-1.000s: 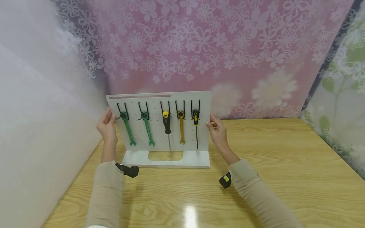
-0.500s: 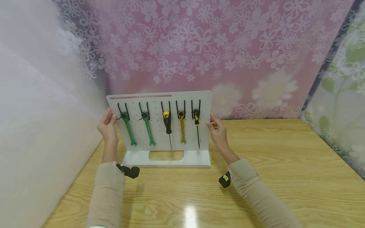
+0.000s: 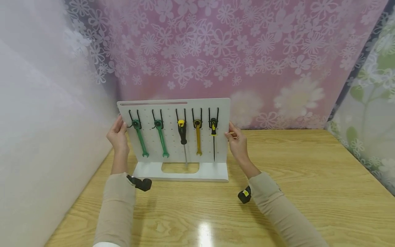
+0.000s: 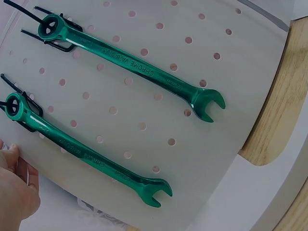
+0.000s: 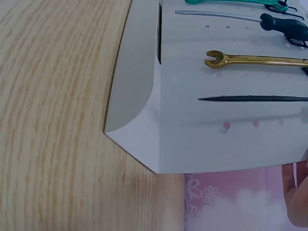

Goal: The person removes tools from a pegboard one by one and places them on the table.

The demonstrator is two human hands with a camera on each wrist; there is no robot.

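A white pegboard stand (image 3: 172, 151) stands on the table with black hooks along it. From left to right hang two green wrenches (image 3: 141, 140) (image 4: 130, 62), a black-and-yellow screwdriver (image 3: 182, 133), a gold wrench (image 3: 198, 140) (image 5: 260, 59) and a smaller screwdriver (image 3: 213, 127) with a dark shaft (image 5: 250, 98). The left hand (image 3: 118, 137) (image 4: 17, 187) grips the board's left edge, its fingers partly behind the panel. At the right edge, the right hand (image 3: 237, 141) (image 5: 298, 192) pinches the board between thumb and fingers.
The wooden table (image 3: 302, 164) extends to the right and in front of the stand. A pale wall (image 3: 49, 103) rises close on the left, and a pink flowered cloth (image 3: 216, 51) hangs behind. Each wrist carries a black camera (image 3: 143, 184).
The stand and both hands appear slightly shifted to the right in the head view, along with the background. The smaller screwdriver's shaft swings slightly. Both hands keep their hold on the board.
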